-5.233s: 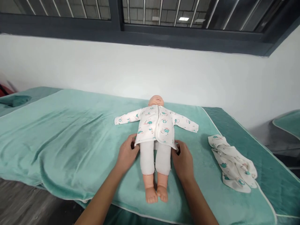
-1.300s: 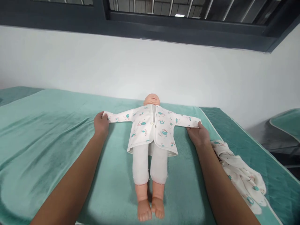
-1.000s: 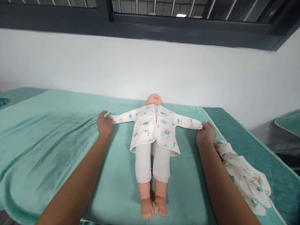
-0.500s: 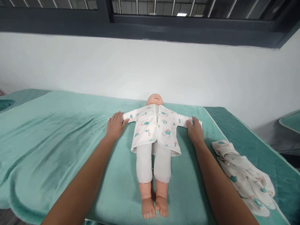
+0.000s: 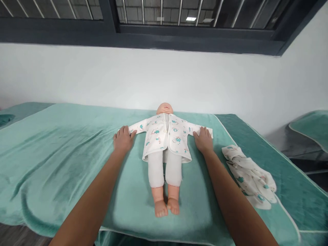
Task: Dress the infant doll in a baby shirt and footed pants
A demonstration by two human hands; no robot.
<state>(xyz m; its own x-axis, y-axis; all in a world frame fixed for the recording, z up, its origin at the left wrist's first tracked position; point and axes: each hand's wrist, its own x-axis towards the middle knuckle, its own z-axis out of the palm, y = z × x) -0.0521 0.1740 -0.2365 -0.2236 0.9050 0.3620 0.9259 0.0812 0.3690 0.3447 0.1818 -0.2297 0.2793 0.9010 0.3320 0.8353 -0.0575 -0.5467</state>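
A baby doll [image 5: 173, 171] lies face up on a green blanket, its head towards the wall and its bare feet towards me. It wears a white printed jacket [image 5: 156, 135], unfastened over white padded legs, with both sleeves spread sideways. My left hand [image 5: 123, 140] is closed over the end of the sleeve on the left, hiding the cuff. On the other side my right hand [image 5: 204, 140] has its fingers curled over the opposite sleeve near the cuff, whose edge shows past the fingers.
Folded white printed baby clothes [image 5: 249, 174] lie to the right of my right forearm. The green blanket [image 5: 71, 147] is wrinkled on the left. Behind the doll's head rises a white wall [image 5: 159, 78] under a dark-framed barred window [image 5: 189, 37].
My view has shifted slightly, so everything appears a little further left and smaller. Both hands stay at the jacket's sleeves, and the doll lies as before.
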